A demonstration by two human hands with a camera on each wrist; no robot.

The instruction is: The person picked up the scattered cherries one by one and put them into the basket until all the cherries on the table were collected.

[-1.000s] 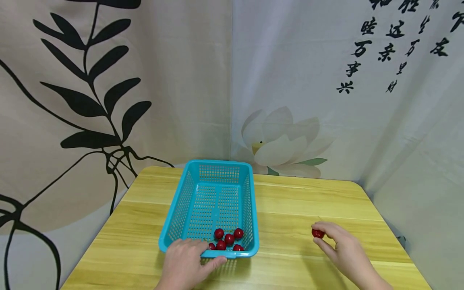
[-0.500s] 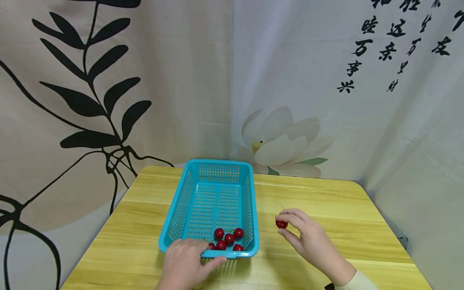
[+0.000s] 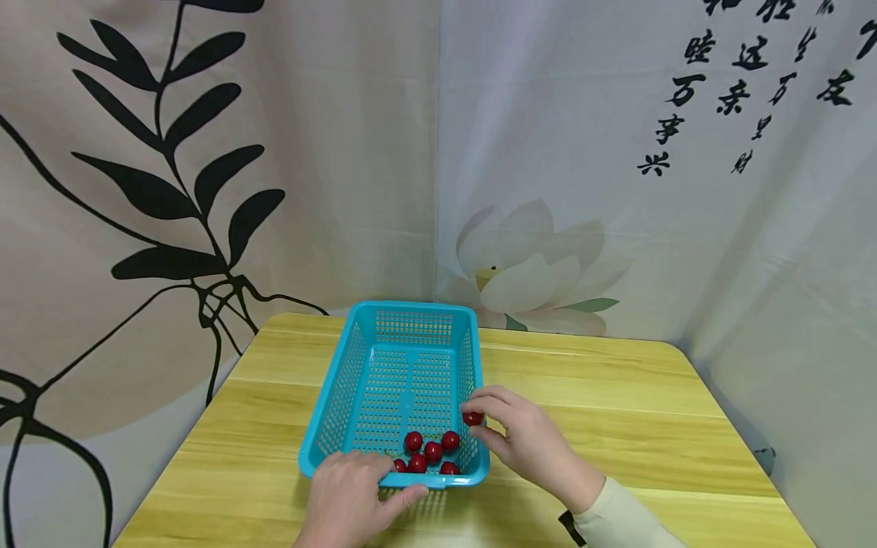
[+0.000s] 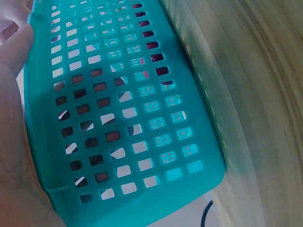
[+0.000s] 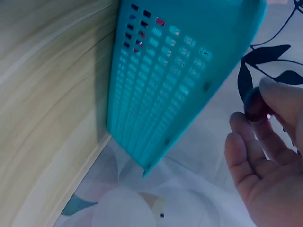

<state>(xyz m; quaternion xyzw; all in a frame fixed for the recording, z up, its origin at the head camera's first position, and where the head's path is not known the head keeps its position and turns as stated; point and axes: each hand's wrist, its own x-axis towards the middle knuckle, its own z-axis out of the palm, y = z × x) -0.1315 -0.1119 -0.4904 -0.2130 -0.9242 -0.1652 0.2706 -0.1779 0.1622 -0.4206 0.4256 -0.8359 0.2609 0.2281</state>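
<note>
A blue perforated plastic basket (image 3: 481,365) stands on the wooden table, with several dark red cherries (image 3: 433,452) grouped at its near end. My left hand (image 3: 351,495) grips the basket's near rim, fingers over the inside and thumb along the outside. In the left wrist view that hand (image 4: 12,127) lies along the rim beside the perforated wall. My right hand (image 3: 524,434) pinches one cherry (image 3: 473,418) between thumb and fingers, at the basket's right rim. The right wrist view shows the pinched cherry (image 5: 256,106) above the level of the basket wall (image 5: 189,52).
The wooden table (image 3: 617,426) extends to both sides of the basket. Behind it hangs a pale curtain (image 3: 356,152) with black leaves, a lotus and written characters. A light sleeve (image 3: 620,517) and a dark band (image 3: 572,527) are at my right wrist.
My right hand has carried the pinched cherry leftward across the table, from the right side to the basket's right rim. The left hand and the basket have stayed in place.
</note>
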